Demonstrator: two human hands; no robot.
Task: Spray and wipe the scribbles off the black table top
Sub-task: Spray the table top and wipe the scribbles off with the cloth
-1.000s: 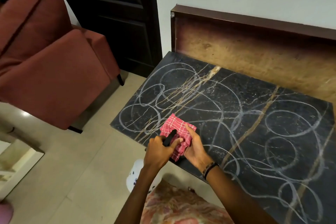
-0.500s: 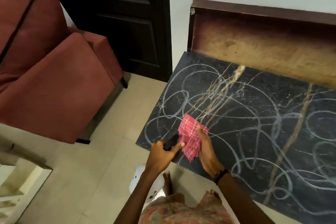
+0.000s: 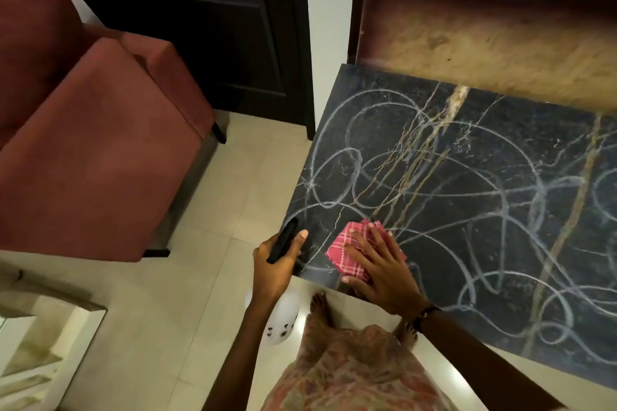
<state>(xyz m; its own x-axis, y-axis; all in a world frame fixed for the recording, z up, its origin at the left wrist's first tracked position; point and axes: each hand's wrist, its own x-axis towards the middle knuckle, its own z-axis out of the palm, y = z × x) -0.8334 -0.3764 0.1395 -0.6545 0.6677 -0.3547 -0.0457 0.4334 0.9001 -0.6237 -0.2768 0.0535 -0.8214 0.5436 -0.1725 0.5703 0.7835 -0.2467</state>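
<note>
The black marble table top (image 3: pixel 500 183) fills the right side, covered in looping white chalk scribbles (image 3: pixel 394 157). A folded red checked cloth (image 3: pixel 347 248) lies near the table's front left corner. My right hand (image 3: pixel 380 267) presses flat on the cloth with its fingers spread. My left hand (image 3: pixel 277 260) grips a spray bottle just off the table's left edge. The bottle's black trigger head (image 3: pixel 283 243) points up and away, and its white body (image 3: pixel 282 320) hangs below my wrist, partly hidden.
A red armchair (image 3: pixel 86 130) stands left on the tiled floor (image 3: pixel 213 210). A dark door (image 3: pixel 213 27) is behind it. A brown wooden backboard (image 3: pixel 484 33) rises behind the table. White shelving (image 3: pixel 36 354) sits at lower left. My bare feet (image 3: pixel 320 307) stand below the table edge.
My hands have parted: the right one laid the cloth flat on the table and presses it, while the left drew the spray bottle off to the left. The view swung left and down.
</note>
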